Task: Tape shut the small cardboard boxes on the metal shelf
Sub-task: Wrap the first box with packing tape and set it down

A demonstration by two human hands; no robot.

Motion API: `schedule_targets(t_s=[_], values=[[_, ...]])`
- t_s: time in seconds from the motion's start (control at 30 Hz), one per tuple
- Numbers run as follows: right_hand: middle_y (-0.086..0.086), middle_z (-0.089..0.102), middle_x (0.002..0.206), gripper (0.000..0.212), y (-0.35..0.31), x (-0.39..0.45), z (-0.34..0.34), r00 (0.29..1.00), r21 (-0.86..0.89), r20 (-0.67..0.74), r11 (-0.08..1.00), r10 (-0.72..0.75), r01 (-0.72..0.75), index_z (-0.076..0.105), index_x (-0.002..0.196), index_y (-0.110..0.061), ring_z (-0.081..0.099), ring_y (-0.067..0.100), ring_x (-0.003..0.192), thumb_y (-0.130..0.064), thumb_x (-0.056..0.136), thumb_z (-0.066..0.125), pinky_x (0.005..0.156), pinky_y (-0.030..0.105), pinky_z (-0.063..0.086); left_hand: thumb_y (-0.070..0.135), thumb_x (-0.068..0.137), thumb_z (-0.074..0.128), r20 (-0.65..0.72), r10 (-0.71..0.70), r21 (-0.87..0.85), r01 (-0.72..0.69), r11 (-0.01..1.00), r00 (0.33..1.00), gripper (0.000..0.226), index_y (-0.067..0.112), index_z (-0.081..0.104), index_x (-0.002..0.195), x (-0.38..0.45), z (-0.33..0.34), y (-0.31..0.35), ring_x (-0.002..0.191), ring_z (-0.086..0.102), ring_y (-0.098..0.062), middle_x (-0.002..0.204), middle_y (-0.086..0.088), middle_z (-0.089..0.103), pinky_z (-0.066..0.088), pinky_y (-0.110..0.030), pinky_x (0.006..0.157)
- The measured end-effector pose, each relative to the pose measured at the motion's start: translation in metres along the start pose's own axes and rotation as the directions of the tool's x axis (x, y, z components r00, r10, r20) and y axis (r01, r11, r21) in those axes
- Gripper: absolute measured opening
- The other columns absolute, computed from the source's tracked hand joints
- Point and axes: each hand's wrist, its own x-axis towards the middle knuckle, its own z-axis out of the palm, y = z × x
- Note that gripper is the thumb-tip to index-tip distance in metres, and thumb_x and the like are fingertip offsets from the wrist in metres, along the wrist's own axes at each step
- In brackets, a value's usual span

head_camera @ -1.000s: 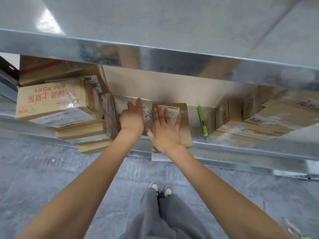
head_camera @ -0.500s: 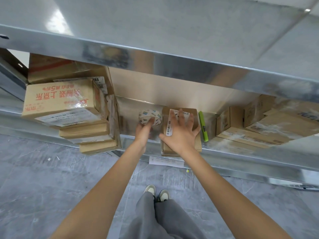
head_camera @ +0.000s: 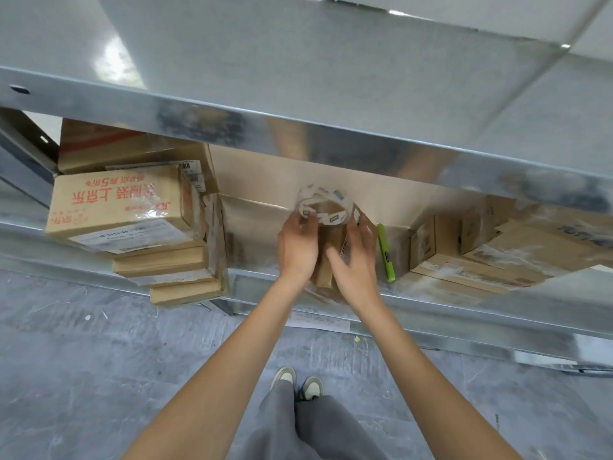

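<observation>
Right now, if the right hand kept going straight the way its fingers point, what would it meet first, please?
Most likely the tape roll: the right hand lies along the small cardboard box, fingers aimed up and away toward the roll, which the left hand holds just beyond. Depth is unclear; behind it stands the brown back panel.

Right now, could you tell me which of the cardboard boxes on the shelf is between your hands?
The small box beside the green marker; the others sit untouched at either side.

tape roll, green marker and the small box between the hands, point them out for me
tape roll [head_camera: 326, 207]: head view, on its printed front band.
green marker [head_camera: 385, 252]: head view, middle of its barrel.
small box [head_camera: 331, 242]: head view, on the brown face showing between the hands.
</observation>
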Motion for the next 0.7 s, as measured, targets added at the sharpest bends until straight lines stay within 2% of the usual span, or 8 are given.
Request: schedule_targets(t_s=[0.07, 0.17, 0.23, 0.3, 0.4, 0.53, 0.6, 0.7], values=[[0.001, 0.025, 0.157, 0.069, -0.001, 0.002, 0.000, 0.998, 0.226, -0.009, 0.973, 0.054, -0.051, 0.029, 0.150, -0.024, 0.022, 0.017, 0.146, -0.040, 0.085, 0.044, 0.119, 0.040, 0.022, 0.030, 0.100, 0.042, 0.036, 0.205, 0.295, -0.207, 0.933, 0.978, 0.025, 0.010, 0.056, 0.104, 0.000, -0.003, 0.013, 0.096, 0.061, -0.036, 0.101, -0.015, 0.069, 0.048, -0.040, 0.078], [-0.001, 0.040, 0.150, 0.062, 0.006, 0.000, 0.000, 0.989, 0.317, 0.012, 0.937, 0.149, -0.145, 0.037, 0.145, -0.022, 0.039, 0.017, 0.136, -0.042, 0.087, 0.041, 0.113, 0.036, 0.032, 0.033, 0.103, 0.036, 0.163, 0.330, 0.575, -0.361, 0.734, 0.930, 0.024, 0.012, 0.047, 0.106, -0.002, -0.001, 0.019, 0.085, 0.061, -0.038, 0.090, -0.015, 0.067, 0.036, -0.036, 0.065], [-0.010, 0.052, 0.137, 0.052, 0.013, -0.005, 0.001, 0.984, 0.378, 0.014, 0.910, 0.178, -0.170, 0.044, 0.136, -0.032, 0.049, 0.010, 0.124, -0.040, 0.085, 0.042, 0.099, 0.020, 0.039, 0.032, 0.104, 0.034, 0.209, 0.375, 0.676, -0.411, 0.612, 0.903, 0.027, 0.011, 0.047, 0.113, -0.007, 0.005, 0.018, 0.086, 0.062, -0.038, 0.091, -0.014, 0.067, 0.034, -0.036, 0.065], [-0.025, 0.058, 0.120, 0.044, 0.018, -0.007, -0.001, 0.976, 0.462, -0.005, 0.866, 0.216, -0.189, 0.048, 0.125, -0.045, 0.053, -0.004, 0.111, -0.037, 0.082, 0.043, 0.086, 0.011, 0.039, 0.028, 0.103, 0.036, 0.238, 0.416, 0.663, -0.460, 0.590, 0.878, 0.027, 0.008, 0.049, 0.115, -0.015, 0.012, 0.017, 0.089, 0.061, -0.035, 0.096, -0.014, 0.065, 0.038, -0.038, 0.068], [-0.030, 0.061, 0.110, 0.038, 0.025, -0.012, -0.004, 0.964, 0.535, -0.015, 0.817, 0.265, -0.216, 0.051, 0.118, -0.047, 0.055, -0.011, 0.102, -0.036, 0.083, 0.043, 0.083, 0.021, 0.041, 0.024, 0.102, 0.038, 0.280, 0.430, 0.592, -0.507, 0.626, 0.858, 0.025, 0.007, 0.047, 0.116, -0.025, 0.025, 0.018, 0.089, 0.060, -0.034, 0.101, -0.013, 0.062, 0.035, -0.034, 0.065], [-0.010, 0.059, 0.122, 0.041, 0.026, -0.016, -0.006, 0.958, 0.511, -0.072, 0.835, 0.278, -0.204, 0.050, 0.123, -0.031, 0.052, 0.011, 0.115, -0.037, 0.085, 0.036, 0.102, 0.044, 0.039, 0.023, 0.101, 0.038, 0.325, 0.410, 0.586, -0.522, 0.620, 0.852, 0.020, 0.007, 0.044, 0.112, -0.028, 0.034, 0.023, 0.078, 0.062, -0.037, 0.083, -0.009, 0.059, 0.032, -0.034, 0.057], [0.002, 0.050, 0.137, 0.054, 0.025, -0.015, -0.005, 0.953, 0.374, -0.100, 0.899, 0.285, -0.229, 0.045, 0.133, -0.020, 0.043, 0.023, 0.129, -0.035, 0.083, 0.030, 0.112, 0.058, 0.024, 0.020, 0.101, 0.038, 0.353, 0.398, 0.525, -0.531, 0.665, 0.847, 0.016, 0.006, 0.039, 0.106, -0.022, 0.030, 0.027, 0.073, 0.060, -0.042, 0.070, -0.007, 0.052, 0.031, -0.035, 0.056], [0.001, 0.026, 0.158, 0.065, 0.023, -0.015, -0.008, 0.971, 0.069, -0.164, 0.984, 0.174, -0.164, 0.035, 0.145, -0.019, 0.016, 0.021, 0.147, -0.029, 0.082, 0.023, 0.118, 0.058, -0.001, 0.018, 0.101, 0.036, 0.403, 0.371, 0.397, -0.525, 0.753, 0.837, 0.012, 0.010, 0.028, 0.098, -0.009, 0.018, 0.036, 0.068, 0.058, -0.043, 0.068, -0.009, 0.055, 0.035, -0.037, 0.055]])
